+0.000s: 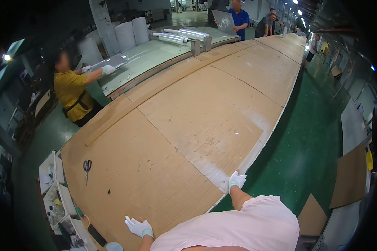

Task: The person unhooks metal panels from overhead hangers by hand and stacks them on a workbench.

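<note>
My left hand, in a white glove, rests at the near end of a long brown board-topped table, its fingers spread and holding nothing. My right hand, gloved too, leans on the table's right edge, near a whitish worn strip; it holds no loose object and its fingers show only in part. A pair of scissors with dark handles lies toward the table's left side, apart from both hands. A small dark mark or scrap is on the board between the scissors and my left hand.
White bins with bottles and small items line the left end, beside a tape roll. A long flat strip lies along the table. Beyond stands a glass-topped table with film rolls; a co-worker in yellow handles a grey sheet.
</note>
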Motion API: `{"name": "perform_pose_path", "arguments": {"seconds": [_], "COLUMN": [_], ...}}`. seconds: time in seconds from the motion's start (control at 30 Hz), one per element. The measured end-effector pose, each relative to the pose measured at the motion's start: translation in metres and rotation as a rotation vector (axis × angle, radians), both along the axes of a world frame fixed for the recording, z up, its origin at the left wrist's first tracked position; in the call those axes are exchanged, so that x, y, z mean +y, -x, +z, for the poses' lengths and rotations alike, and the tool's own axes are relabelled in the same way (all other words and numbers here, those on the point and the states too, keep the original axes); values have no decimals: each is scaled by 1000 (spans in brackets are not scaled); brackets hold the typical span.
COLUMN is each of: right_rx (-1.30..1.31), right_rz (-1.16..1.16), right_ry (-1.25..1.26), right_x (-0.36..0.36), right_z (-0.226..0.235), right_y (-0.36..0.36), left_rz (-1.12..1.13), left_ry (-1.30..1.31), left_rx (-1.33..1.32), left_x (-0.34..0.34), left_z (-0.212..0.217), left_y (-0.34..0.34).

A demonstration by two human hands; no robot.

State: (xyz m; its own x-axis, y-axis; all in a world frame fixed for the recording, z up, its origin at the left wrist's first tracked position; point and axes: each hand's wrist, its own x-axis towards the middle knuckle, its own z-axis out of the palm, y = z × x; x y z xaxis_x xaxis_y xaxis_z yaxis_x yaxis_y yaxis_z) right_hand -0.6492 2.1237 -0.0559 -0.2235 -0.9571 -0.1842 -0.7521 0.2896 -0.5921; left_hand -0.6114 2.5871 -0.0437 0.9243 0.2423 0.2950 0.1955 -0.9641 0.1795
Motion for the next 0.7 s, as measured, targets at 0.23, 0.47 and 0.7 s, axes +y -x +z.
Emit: {"name": "perform_pose_path", "arguments": {"seconds": [0.23, 0.47, 0.7], "right_rx": [2, -8, 5], "right_rz": [23, 13, 13], "right_ry": [11, -16, -9], "right_x": [5, 0, 0], "right_z": [5, 1, 2], "right_y": [0, -2, 2], "left_rz": [-15, -4, -15], "left_ry": [-5, 3, -22], "left_rx": [35, 3, 7], "left_x": [7, 3, 0], "left_z": [-4, -5, -4], "left_y": [1, -3, 2]}}
